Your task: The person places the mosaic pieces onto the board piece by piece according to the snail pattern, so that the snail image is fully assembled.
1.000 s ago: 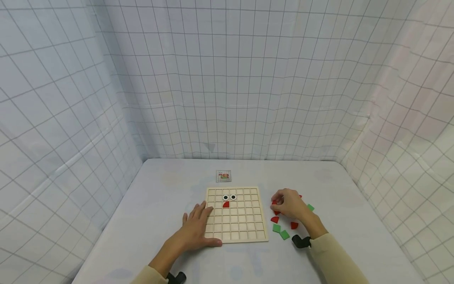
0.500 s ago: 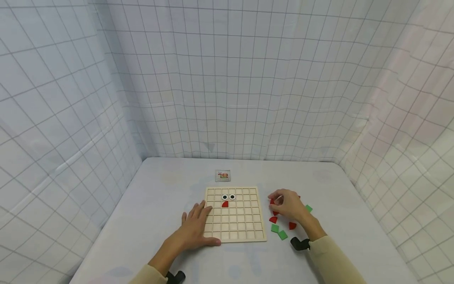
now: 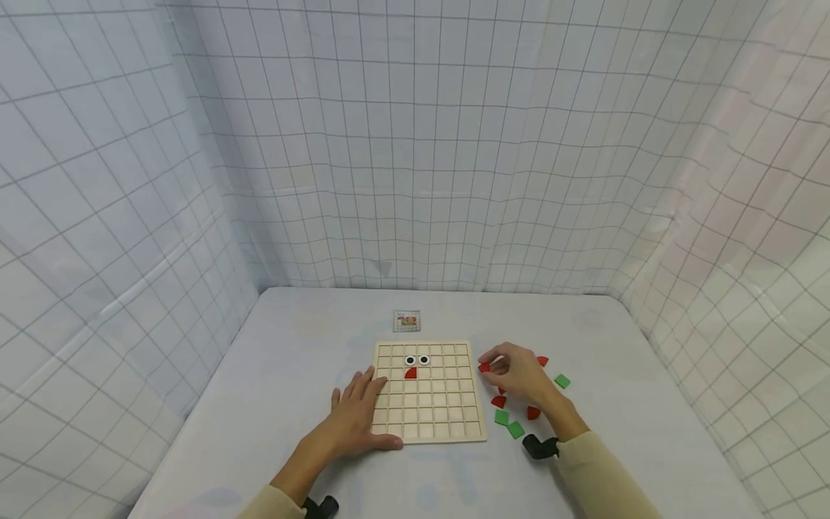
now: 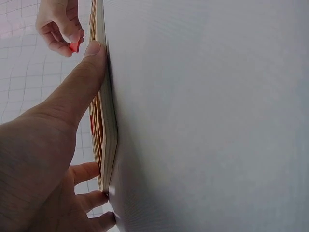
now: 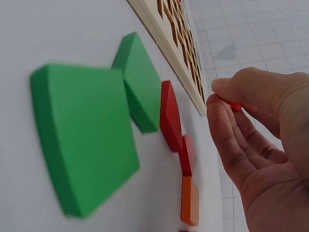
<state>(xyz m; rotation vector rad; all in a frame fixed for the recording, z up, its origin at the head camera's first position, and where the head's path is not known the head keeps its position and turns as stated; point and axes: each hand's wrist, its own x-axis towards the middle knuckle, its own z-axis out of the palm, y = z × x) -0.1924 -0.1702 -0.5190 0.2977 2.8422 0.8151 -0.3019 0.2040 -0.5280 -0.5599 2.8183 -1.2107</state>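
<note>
A pale wooden grid board (image 3: 447,418) lies mid-table in the head view. Its upper cells hold two eye tiles (image 3: 424,360) and a red quarter-circle tile (image 3: 411,373). My left hand (image 3: 355,422) rests at the board's left side, fingers spread, thumb (image 4: 91,60) along the near edge. Just off the board's right edge, my right hand (image 3: 519,371) pinches another red tile (image 3: 484,367) between thumb and fingertips. In the right wrist view most of that red tile (image 5: 235,105) is hidden by the fingers.
Green square tiles (image 3: 502,417), red quarter-circle tiles (image 3: 534,412) and an orange tile (image 5: 189,200) lie loose right of the board. A small picture card (image 3: 406,321) lies behind the board. Grid-patterned white curtains (image 3: 428,180) enclose the table's back and sides.
My right hand has lifted a red tile from the loose pieces and moved left toward the board, uncovering a red tile behind it. My left hand stays in place.
</note>
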